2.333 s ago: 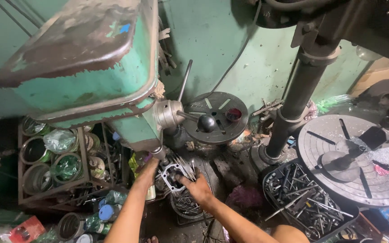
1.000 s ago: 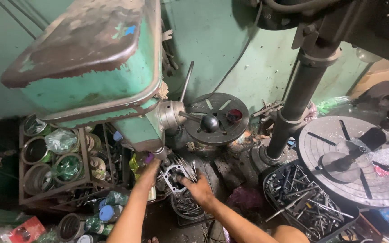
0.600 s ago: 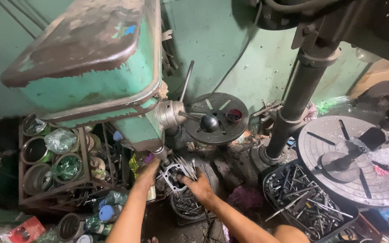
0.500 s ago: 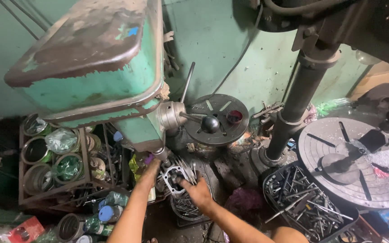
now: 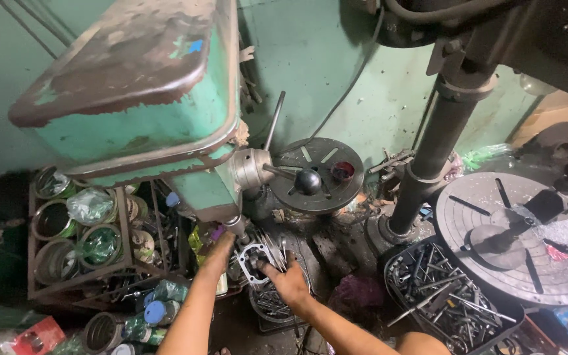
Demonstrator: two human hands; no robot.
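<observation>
Both my arms reach down under a green drill press head [image 5: 139,98]. My left hand [image 5: 219,248] is at the left edge of a bundle of grey metal rods and a ring-shaped part [image 5: 254,253], its fingers hidden behind them. My right hand [image 5: 288,281] rests on the same bundle from the right, fingers curled over the rods, above a round container of metal bits [image 5: 271,304]. Whether either hand truly grips a piece is unclear.
A round slotted drill table [image 5: 317,174] with a black-knobbed lever [image 5: 307,181] sits behind the hands. A dark column [image 5: 428,151] rises at right, beside a grey slotted disc [image 5: 520,236] and a black crate of tools [image 5: 448,302]. A rack of tins [image 5: 77,230] stands left.
My hands have stayed at the metal bundle and shifted only slightly; the right hand moved a little lower over the container. The view tilted slightly.
</observation>
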